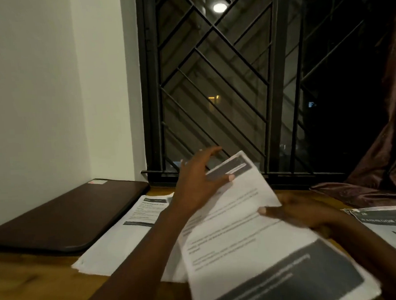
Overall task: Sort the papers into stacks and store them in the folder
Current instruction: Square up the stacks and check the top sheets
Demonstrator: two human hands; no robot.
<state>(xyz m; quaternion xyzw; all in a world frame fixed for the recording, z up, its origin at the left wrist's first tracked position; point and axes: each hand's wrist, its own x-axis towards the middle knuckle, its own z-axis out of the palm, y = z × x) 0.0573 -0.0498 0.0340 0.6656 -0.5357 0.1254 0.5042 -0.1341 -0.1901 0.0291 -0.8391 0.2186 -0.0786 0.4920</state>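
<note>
White sheaf (244,235) was pinched at its top by the left hand (199,187), fingers (212,151) spread behind; the right hand (298,213) gripped its edge. Sorting step, judged; next likely needed a drop onto the stack (128,235) left of the fingers, beside the folder (64,216).

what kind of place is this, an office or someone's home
Most likely a home desk at night, not certain: a wooden table under a barred window dark outside, a heavy curtain bunched at its right, printed papers beside a dark folder.
</note>
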